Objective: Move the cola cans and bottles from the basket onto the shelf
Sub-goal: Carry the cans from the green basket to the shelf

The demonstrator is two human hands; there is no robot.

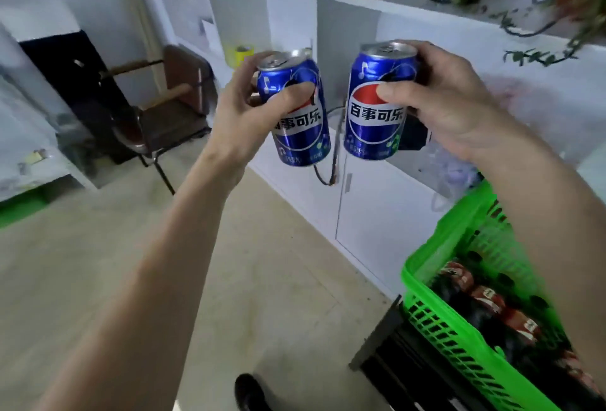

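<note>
Two blue cola cans held up in mid-air, side by side and a little apart, in front of the white shelf unit (410, 27). Left can (296, 115) wrapped by the left hand (249, 115), thumb across the logo, fingers curled round the back; long axis near vertical but leaning, top tipped toward the left, pull-tab end up. Right can (375, 105) gripped the same way by the right hand (449, 109), thumb on the front, fingers round the far side; axis close to upright, lid up, label facing the camera. Both cans well above the green basket (436, 322), low at the right with dark red-labelled bottles (488, 299) lying inside. Shelf ledge beyond and above the cans, further away than the hands; right can probably the nearer to the open ledge at the right, left can nearer the section by the yellow tape roll (243, 53). Likely next: carry forward and up, left can levelled to set down on its base. Further out: trailing plant (557, 33) on the ledge, a chair (164, 115) at the left, pale floor (98, 263) below.
</note>
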